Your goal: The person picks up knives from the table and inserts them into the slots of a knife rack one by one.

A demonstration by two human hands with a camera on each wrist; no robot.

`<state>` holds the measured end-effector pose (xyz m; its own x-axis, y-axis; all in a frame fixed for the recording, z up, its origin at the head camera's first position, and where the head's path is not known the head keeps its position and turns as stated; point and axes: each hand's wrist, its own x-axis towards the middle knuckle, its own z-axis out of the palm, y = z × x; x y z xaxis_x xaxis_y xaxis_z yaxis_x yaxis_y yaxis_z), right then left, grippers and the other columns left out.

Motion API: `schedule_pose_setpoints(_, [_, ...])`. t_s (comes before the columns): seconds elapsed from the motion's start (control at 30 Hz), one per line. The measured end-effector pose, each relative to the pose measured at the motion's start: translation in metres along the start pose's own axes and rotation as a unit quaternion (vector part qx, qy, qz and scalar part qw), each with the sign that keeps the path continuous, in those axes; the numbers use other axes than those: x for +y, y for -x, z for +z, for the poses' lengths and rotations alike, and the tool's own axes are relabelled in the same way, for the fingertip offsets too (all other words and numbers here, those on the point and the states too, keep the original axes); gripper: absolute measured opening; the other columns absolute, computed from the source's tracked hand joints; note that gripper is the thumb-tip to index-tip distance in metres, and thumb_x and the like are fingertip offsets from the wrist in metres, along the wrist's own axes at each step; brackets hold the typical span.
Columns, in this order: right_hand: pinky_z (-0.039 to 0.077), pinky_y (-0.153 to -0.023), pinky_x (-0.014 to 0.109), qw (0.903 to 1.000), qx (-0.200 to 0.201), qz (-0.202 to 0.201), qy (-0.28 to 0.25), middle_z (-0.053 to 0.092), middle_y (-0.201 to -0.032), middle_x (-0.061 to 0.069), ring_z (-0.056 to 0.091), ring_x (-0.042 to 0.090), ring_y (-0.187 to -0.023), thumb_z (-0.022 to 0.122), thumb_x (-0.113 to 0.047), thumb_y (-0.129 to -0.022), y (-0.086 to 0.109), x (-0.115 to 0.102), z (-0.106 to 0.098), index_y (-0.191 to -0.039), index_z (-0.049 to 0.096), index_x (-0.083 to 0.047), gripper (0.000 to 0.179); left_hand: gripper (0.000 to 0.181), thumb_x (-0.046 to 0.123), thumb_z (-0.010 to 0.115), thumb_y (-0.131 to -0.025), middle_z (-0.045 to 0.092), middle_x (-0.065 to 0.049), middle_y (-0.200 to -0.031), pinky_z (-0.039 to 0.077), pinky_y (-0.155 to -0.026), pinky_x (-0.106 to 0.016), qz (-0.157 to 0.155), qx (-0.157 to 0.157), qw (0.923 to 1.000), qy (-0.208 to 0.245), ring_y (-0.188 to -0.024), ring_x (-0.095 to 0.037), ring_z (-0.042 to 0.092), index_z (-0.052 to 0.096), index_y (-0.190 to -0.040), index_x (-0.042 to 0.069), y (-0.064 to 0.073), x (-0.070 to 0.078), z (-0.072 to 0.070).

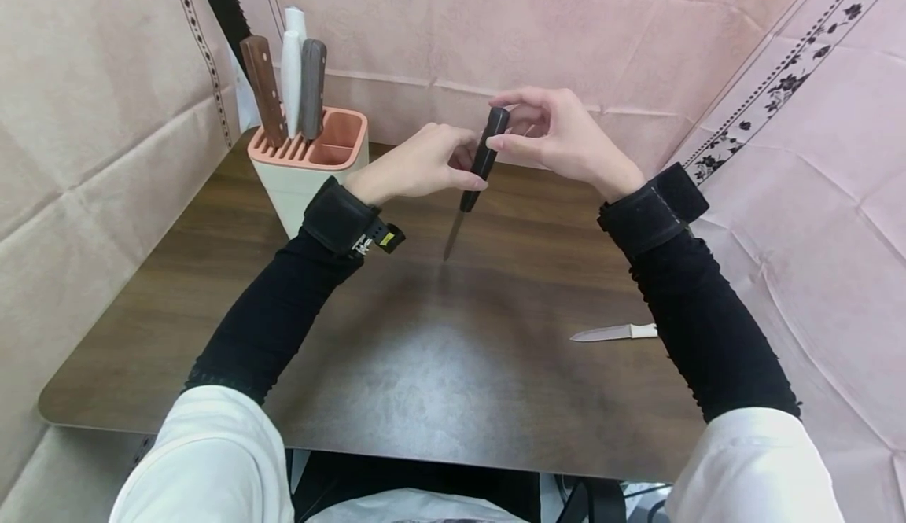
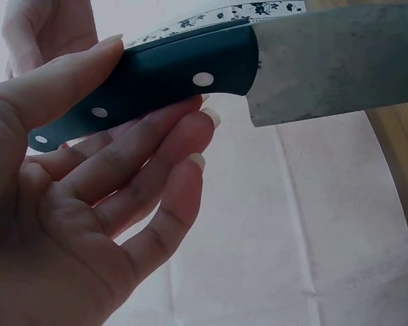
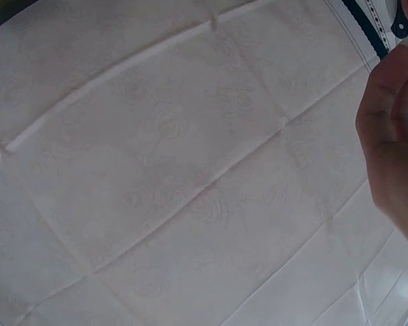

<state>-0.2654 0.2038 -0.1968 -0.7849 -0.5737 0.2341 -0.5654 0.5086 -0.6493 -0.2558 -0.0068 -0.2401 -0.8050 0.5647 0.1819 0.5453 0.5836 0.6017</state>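
Observation:
A kitchen knife with a black riveted handle [image 1: 484, 158] is held point down above the table, its blade [image 2: 326, 68] broad and metallic in the left wrist view. My left hand [image 1: 425, 163] pinches the lower part of the handle between thumb and fingers. At the handle's upper end, my right hand [image 1: 559, 134] pinches with thumb and fingertips. In the right wrist view only part of the right hand [image 3: 394, 136] shows, at the right edge, with a bit of the handle by its fingertips.
A cream knife block [image 1: 283, 193] with an orange slotted top stands at the back left. In it are brown [image 1: 263, 86], white [image 1: 291, 82] and grey [image 1: 312, 86] knife handles. A small white-handled knife [image 1: 609, 333] lies on the wooden table [image 1: 425, 397] beside my right forearm. Pink cloth [image 1: 531, 20] hangs around.

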Motion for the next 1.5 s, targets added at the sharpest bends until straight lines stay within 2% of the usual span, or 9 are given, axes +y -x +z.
schedule_pose_setpoints(0.17, [0.047,-0.085,0.022,0.9994,0.005,0.019,0.028,0.073,-0.105,0.008,0.064,0.005,-0.091,0.071,-0.026,-0.088,0.007,0.006,-0.002,-0.133,0.057,-0.016,0.048,0.033,0.024,0.069,-0.088,0.071,-0.009,-0.103,0.05,-0.088,-0.032,-0.016,0.005,0.9998,-0.011,-0.097,-0.017,0.066,0.061,-0.114,0.005,0.006,-0.004,-0.009])
schedule_pose_setpoints(0.3, [0.047,-0.08,0.018,0.9992,-0.002,0.031,0.026,0.072,-0.106,0.01,0.066,0.004,-0.086,0.07,-0.025,-0.088,0.011,0.015,-0.003,-0.132,0.057,-0.014,0.047,0.033,0.024,0.068,-0.09,0.071,-0.011,-0.106,0.048,-0.089,-0.034,-0.03,0.018,0.9991,-0.025,-0.098,-0.019,0.066,0.06,-0.115,0.005,0.013,-0.005,-0.019])
schedule_pose_setpoints(0.53, [0.05,-0.07,0.017,0.9996,-0.004,0.017,0.021,0.073,-0.1,0.013,0.068,0.006,-0.074,0.07,-0.019,-0.088,0.012,0.026,-0.001,-0.126,0.06,-0.01,0.04,0.033,0.025,0.064,-0.093,0.07,-0.012,-0.107,0.046,-0.088,-0.034,-0.035,0.05,0.9979,-0.021,-0.099,-0.02,0.065,0.058,-0.118,0.004,0.026,-0.006,-0.038])
schedule_pose_setpoints(0.7, [0.049,-0.067,0.018,0.999,-0.009,0.024,0.036,0.075,-0.093,0.006,0.068,0.006,-0.072,0.07,-0.021,-0.088,0.015,0.03,0.0,-0.119,0.065,-0.011,0.034,0.031,0.025,0.061,-0.095,0.069,-0.012,-0.107,0.046,-0.091,-0.035,-0.032,0.081,0.9961,-0.017,-0.099,-0.019,0.064,0.059,-0.119,0.005,0.036,-0.007,-0.05])
schedule_pose_setpoints(0.8, [0.049,-0.064,0.019,0.9989,-0.011,0.022,0.041,0.074,-0.09,0.001,0.068,0.007,-0.072,0.07,-0.021,-0.088,0.015,0.033,0.0,-0.117,0.066,-0.011,0.031,0.034,0.026,0.059,-0.096,0.069,-0.012,-0.11,0.046,-0.096,-0.036,-0.041,0.092,0.9948,-0.018,-0.102,-0.019,0.063,0.058,-0.123,0.005,0.042,-0.006,-0.058])
schedule_pose_setpoints(1.07, [0.047,-0.06,0.021,0.9989,-0.014,0.022,0.038,0.074,-0.087,-0.003,0.067,0.009,-0.071,0.07,-0.02,-0.088,0.015,0.037,0.001,-0.119,0.065,-0.012,0.032,0.041,0.028,0.056,-0.098,0.065,-0.015,-0.122,0.043,-0.103,-0.043,-0.048,0.125,0.9902,-0.038,-0.113,-0.024,0.06,0.053,-0.131,0.004,0.054,-0.005,-0.071])
schedule_pose_setpoints(1.33, [0.047,-0.06,0.021,0.9986,-0.015,0.025,0.044,0.074,-0.087,-0.002,0.066,0.009,-0.071,0.07,-0.021,-0.089,0.016,0.039,0.006,-0.118,0.065,-0.011,0.032,0.041,0.03,0.054,-0.099,0.064,-0.014,-0.121,0.043,-0.101,-0.041,-0.054,0.156,0.9849,-0.052,-0.111,-0.023,0.058,0.052,-0.13,0.004,0.064,-0.003,-0.083])
schedule_pose_setpoints(1.5, [0.047,-0.06,0.021,0.9985,-0.015,0.02,0.049,0.074,-0.087,0.003,0.066,0.008,-0.07,0.069,-0.02,-0.089,0.017,0.042,0.008,-0.117,0.066,-0.01,0.03,0.038,0.03,0.053,-0.099,0.063,-0.013,-0.12,0.043,-0.093,-0.035,-0.063,0.183,0.9794,-0.056,-0.108,-0.022,0.056,0.054,-0.129,0.007,0.069,-0.003,-0.089])
